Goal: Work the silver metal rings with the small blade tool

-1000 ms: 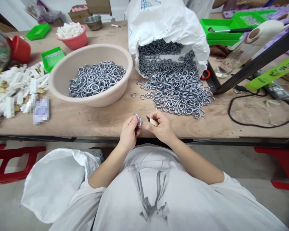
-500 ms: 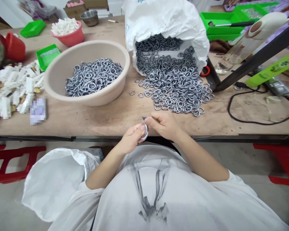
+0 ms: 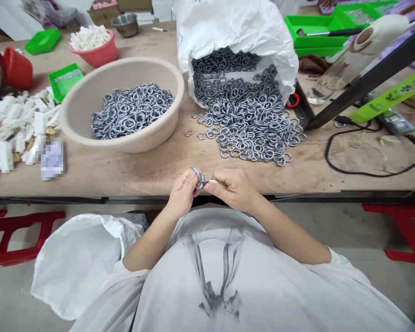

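My left hand (image 3: 182,192) pinches a grey metal ring (image 3: 197,174) at the table's near edge. My right hand (image 3: 235,189) grips a small flat tool (image 3: 210,182), its tip touching the ring. Just beyond my hands lies a heap of the same rings (image 3: 249,120), spilling out of a white bag (image 3: 235,37). To the left of the heap stands a beige basin (image 3: 90,110) with more rings in it.
White tags (image 3: 17,124) are piled at the left, with green trays (image 3: 66,79), a red tub (image 3: 93,53) and a red cup (image 3: 16,69) behind. A black bar (image 3: 366,78) and cable (image 3: 366,170) cross the right side. A white bag (image 3: 76,263) sits below the table.
My hands parted and came together again at the table edge. The ring turned in my left fingers, and the tool's tip now meets it.
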Available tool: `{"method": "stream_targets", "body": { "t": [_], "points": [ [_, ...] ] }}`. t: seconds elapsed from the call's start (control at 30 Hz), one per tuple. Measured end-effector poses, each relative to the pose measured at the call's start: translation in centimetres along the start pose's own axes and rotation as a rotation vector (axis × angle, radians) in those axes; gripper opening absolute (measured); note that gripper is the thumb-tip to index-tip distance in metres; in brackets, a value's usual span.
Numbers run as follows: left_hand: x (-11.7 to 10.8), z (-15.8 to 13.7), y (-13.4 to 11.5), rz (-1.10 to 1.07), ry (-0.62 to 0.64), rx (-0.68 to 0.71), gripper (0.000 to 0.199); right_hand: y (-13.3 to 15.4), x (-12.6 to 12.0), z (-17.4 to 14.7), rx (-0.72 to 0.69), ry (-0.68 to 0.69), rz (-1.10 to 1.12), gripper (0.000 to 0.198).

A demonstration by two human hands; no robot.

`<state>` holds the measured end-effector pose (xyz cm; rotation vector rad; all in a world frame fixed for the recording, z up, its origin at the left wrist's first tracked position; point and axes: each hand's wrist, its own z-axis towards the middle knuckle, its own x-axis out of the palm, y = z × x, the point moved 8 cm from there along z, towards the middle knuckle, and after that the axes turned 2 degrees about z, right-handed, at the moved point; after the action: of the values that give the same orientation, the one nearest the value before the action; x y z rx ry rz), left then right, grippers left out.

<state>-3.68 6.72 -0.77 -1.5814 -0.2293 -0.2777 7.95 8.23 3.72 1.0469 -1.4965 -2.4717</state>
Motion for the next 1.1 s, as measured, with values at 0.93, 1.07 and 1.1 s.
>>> {"method": "stream_targets", "body": {
  "t": [0.93, 1.07, 1.1],
  "points": [
    [-4.6, 0.7, 0.4, -0.314, -0.251, -0.238, 0.032, -8.5, 2.0, 16.1, 0.250, 0.082, -0.769, 0.028],
    [-5.3, 1.2, 0.3, -0.300, -0.266, -0.234, 0.028, -7.7, 1.1, 15.2, 0.191, -0.003, -0.625, 0.019],
    [-5.4, 1.5, 0.3, -0.290, -0.267, -0.227, 0.027, -7.5, 0.5, 14.4, 0.204, -0.032, -0.500, 0.015]
  ]
}}
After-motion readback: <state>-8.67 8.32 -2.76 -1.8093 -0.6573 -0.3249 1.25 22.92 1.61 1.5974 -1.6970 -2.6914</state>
